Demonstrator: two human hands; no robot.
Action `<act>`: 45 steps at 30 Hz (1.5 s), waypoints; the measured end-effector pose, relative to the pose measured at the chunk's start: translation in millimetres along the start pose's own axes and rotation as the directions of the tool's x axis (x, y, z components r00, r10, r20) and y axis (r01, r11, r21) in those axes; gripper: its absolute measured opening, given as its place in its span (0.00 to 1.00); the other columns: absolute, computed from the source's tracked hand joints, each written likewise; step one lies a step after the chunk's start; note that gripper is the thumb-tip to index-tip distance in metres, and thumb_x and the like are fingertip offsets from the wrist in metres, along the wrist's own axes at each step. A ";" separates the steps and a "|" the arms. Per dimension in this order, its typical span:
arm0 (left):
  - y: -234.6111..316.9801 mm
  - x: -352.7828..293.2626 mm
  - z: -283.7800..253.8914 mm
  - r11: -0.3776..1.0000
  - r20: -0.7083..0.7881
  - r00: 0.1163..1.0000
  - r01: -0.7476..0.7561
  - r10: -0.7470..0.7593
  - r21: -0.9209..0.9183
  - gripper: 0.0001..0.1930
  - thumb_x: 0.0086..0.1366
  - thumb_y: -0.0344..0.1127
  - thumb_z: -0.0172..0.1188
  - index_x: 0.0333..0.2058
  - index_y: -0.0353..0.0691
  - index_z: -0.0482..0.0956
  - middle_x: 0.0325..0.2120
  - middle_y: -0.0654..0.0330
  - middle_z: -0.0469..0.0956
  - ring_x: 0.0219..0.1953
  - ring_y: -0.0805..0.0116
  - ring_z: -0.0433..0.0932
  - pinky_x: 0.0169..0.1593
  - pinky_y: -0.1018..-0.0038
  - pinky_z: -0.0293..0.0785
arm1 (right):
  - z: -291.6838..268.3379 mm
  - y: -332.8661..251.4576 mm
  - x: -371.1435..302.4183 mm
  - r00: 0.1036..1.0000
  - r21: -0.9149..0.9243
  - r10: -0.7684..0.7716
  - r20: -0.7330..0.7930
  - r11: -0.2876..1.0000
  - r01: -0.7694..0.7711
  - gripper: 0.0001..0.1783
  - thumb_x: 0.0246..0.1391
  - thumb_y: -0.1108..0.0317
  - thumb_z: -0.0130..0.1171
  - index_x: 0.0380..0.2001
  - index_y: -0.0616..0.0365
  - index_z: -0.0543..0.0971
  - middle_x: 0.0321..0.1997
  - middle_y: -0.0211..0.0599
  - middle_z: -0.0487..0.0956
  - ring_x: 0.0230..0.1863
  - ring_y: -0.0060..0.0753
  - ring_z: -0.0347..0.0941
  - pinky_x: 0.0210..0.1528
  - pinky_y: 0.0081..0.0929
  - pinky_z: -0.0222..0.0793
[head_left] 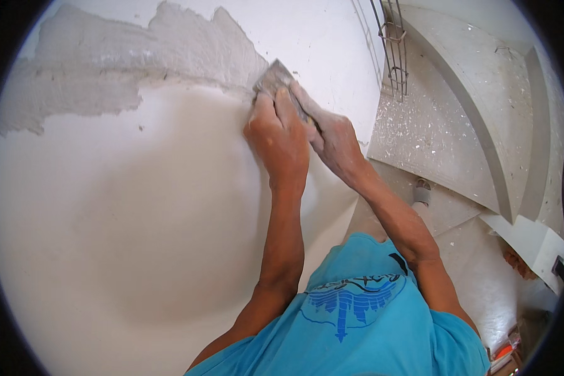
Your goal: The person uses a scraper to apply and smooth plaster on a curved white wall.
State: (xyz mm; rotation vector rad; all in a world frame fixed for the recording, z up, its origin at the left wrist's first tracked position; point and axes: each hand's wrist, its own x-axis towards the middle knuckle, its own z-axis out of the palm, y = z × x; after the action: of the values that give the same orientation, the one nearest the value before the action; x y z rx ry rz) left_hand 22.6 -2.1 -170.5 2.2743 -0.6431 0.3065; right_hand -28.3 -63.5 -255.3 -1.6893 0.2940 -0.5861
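Note:
Against the white wall (169,188), a flat metal putty knife (274,76) lies with its blade tilted, at the right end of a patch of wet grey filler (150,53). My left hand (279,138) is closed on the blade, its fingertips pressing on the flat. Just to the right, my right hand (335,135) grips the same tool lower down, with a finger stretched along its edge. The handle is mostly hidden behind both hands. Whitish dust or filler coats the fingers.
At the right, curved steps (457,119) are spattered with white flecks. A bundle of bare steel rods (395,56) stands beside the wall's edge. My sandalled foot (422,193) is on the floor below. A white box-like object (532,244) lies at the far right.

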 end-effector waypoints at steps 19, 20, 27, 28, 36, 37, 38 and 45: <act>-33.1 -40.7 -21.7 0.992 0.059 0.991 -0.121 0.122 -0.016 0.13 0.71 0.27 0.59 0.25 0.32 0.73 0.14 0.56 0.73 0.14 0.70 0.72 0.20 0.69 0.66 | 21.4 27.9 -30.8 0.983 0.287 -0.030 0.180 0.958 -0.024 0.41 0.55 0.74 0.61 0.73 0.60 0.63 0.61 0.57 0.79 0.58 0.49 0.81 0.59 0.33 0.74; -33.0 -40.5 -19.7 0.992 0.049 0.990 -0.128 0.129 -0.011 0.13 0.71 0.27 0.59 0.25 0.32 0.73 0.14 0.56 0.72 0.14 0.70 0.71 0.20 0.68 0.65 | 22.4 28.0 -30.5 0.986 0.300 -0.030 0.167 0.954 -0.022 0.41 0.56 0.73 0.62 0.74 0.57 0.63 0.59 0.56 0.80 0.53 0.49 0.81 0.56 0.34 0.75; -37.9 -33.6 -12.4 0.975 0.024 0.983 -0.181 0.179 0.132 0.14 0.71 0.27 0.58 0.23 0.31 0.71 0.14 0.54 0.72 0.14 0.63 0.71 0.20 0.66 0.64 | 26.7 30.1 -23.4 0.992 0.321 -0.051 0.115 0.947 0.011 0.40 0.59 0.65 0.67 0.73 0.52 0.65 0.59 0.56 0.80 0.51 0.51 0.82 0.55 0.36 0.76; -38.2 -32.4 -11.0 0.968 0.028 0.981 -0.196 0.194 0.154 0.15 0.71 0.27 0.58 0.23 0.31 0.71 0.14 0.54 0.73 0.14 0.62 0.72 0.21 0.66 0.65 | 28.1 32.0 -22.9 0.994 0.327 -0.072 0.078 0.944 0.042 0.40 0.59 0.65 0.67 0.73 0.52 0.65 0.61 0.56 0.79 0.53 0.52 0.82 0.56 0.36 0.76; -17.6 -20.1 1.9 0.996 0.006 0.997 0.082 -0.082 -0.021 0.16 0.74 0.33 0.52 0.26 0.29 0.74 0.11 0.52 0.78 0.13 0.68 0.76 0.26 0.69 0.74 | 11.7 20.4 -9.8 0.993 0.047 -0.117 -0.006 0.992 0.117 0.37 0.60 0.63 0.65 0.72 0.50 0.67 0.53 0.52 0.82 0.48 0.55 0.81 0.50 0.41 0.77; -16.9 -19.7 3.6 0.993 0.003 0.994 0.113 -0.113 -0.036 0.16 0.74 0.33 0.52 0.27 0.29 0.74 0.11 0.52 0.78 0.13 0.68 0.76 0.27 0.70 0.74 | 8.8 18.1 -9.5 0.995 -0.003 -0.102 0.005 0.995 0.102 0.37 0.60 0.63 0.65 0.72 0.50 0.68 0.51 0.52 0.84 0.45 0.55 0.81 0.48 0.41 0.77; -15.7 -20.5 3.2 0.987 0.018 0.988 0.152 -0.151 -0.052 0.16 0.74 0.33 0.52 0.27 0.28 0.74 0.11 0.52 0.78 0.14 0.68 0.77 0.27 0.70 0.75 | 8.0 17.7 -11.0 0.995 -0.014 -0.096 0.005 0.995 0.097 0.36 0.60 0.64 0.65 0.72 0.49 0.68 0.48 0.52 0.84 0.43 0.56 0.81 0.46 0.42 0.77; -14.0 -31.2 -9.8 0.992 0.021 0.994 0.110 -0.109 -0.064 0.15 0.74 0.33 0.52 0.30 0.27 0.75 0.14 0.53 0.80 0.16 0.70 0.79 0.28 0.72 0.75 | 10.1 20.7 -23.8 0.984 0.069 -0.175 -0.024 0.982 0.176 0.38 0.58 0.70 0.64 0.72 0.47 0.67 0.48 0.53 0.83 0.39 0.55 0.80 0.45 0.40 0.76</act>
State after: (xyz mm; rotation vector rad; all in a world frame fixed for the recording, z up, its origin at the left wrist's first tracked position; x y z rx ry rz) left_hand 3.5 24.5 -184.4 2.2420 -0.5275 0.2100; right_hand -40.3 -47.4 -281.6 -1.6519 0.1354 -0.7338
